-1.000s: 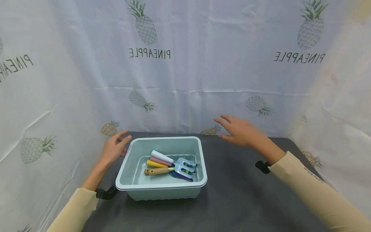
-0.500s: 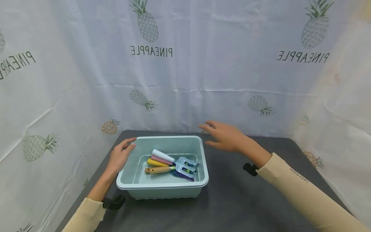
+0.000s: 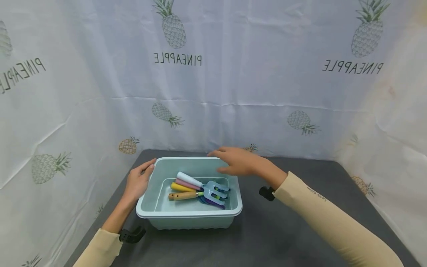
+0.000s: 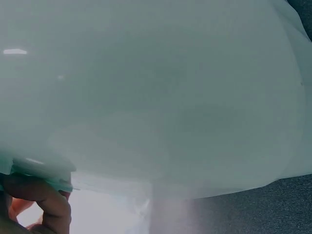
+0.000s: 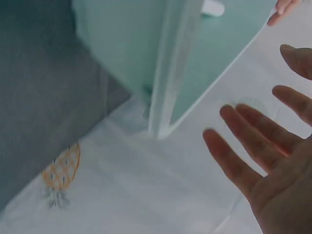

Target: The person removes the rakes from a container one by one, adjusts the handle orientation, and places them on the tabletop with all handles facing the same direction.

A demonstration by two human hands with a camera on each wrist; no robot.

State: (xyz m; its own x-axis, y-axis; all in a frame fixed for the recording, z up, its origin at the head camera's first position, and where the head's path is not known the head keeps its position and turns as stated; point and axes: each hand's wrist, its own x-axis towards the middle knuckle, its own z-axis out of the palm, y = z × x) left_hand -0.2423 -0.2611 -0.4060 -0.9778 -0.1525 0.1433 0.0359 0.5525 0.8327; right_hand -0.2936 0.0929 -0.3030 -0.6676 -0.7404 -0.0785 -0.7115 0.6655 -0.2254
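A pale green plastic basin (image 3: 190,214) stands on the dark table, with several small garden tools inside. On top lies a light blue hand fork (image 3: 215,191); a wooden handle (image 3: 182,195), a yellow handle (image 3: 181,187) and a pink handle (image 3: 186,184) show beside and under it. My left hand (image 3: 138,182) grips the basin's left rim near the back corner; its curled fingers (image 4: 51,204) show at the rim in the left wrist view. Over the back right corner hovers my right hand (image 3: 238,161), fingers spread and apart from the rim in the right wrist view.
The dark grey tabletop (image 3: 287,222) extends to the right of the basin and in front of it. White curtains with pineapple prints (image 3: 267,74) hang close behind the table and along both sides.
My left hand has moved right and taken hold of the basin's left rim. My right hand has come left from beside the basin to above its back right corner. The tools lie unchanged.
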